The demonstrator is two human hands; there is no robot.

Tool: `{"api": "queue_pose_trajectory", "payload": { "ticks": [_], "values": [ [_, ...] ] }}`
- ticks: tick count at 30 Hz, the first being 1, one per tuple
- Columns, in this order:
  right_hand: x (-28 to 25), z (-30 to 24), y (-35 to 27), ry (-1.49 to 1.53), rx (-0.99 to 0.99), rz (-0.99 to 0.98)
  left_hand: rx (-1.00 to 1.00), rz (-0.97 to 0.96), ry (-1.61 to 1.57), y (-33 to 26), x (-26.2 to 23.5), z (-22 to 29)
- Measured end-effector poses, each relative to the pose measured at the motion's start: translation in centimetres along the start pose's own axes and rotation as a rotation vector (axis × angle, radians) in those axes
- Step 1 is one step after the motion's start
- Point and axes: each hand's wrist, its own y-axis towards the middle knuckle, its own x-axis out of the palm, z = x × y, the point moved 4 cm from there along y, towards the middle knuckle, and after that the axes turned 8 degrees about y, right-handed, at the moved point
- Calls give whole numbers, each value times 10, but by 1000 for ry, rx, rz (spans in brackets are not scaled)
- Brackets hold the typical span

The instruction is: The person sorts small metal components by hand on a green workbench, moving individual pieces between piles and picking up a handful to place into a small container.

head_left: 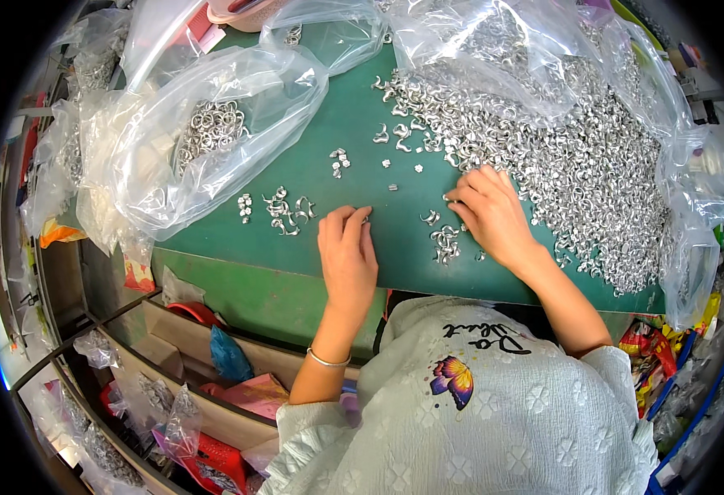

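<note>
Left of silver heap (pixel 605 173): right hand (pixel 495 216), nearly closed, pinches small metal piece (pixel 446 198), long axis unclear; left hand (pixel 347 250) half-curled, contents unclear.

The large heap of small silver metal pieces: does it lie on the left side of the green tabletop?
No, the heap covers much of the right side of the tabletop.

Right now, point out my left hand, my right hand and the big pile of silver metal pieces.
Left hand (pixel 348 245): head view, on the back of the hand.
Right hand (pixel 496 218): head view, on the back of the hand.
Pile (pixel 600 169): head view, on its uncovered middle.
</note>
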Motion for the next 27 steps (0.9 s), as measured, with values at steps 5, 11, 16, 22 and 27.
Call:
{"api": "queue_pose_trajectory", "payload": {
  "ticks": [5, 11, 16, 22, 27],
  "values": [
    [-1, -2, 0, 146, -24, -123, -28, 22, 31, 0, -5, -7],
    [22, -9, 37, 199, -143, -33, -50, -9, -43, 0, -4, -5],
    [43, -35, 34, 273, -141, -187, -31, -51, -136, 1, -8, -3],
    [16, -3, 41, 130, 24, 114, -8, -135, -34, 5, -8, 13],
    [22, -6, 46, -155, -35, 44, 8, -19, -36, 4, 6, 2]
  ]
}}
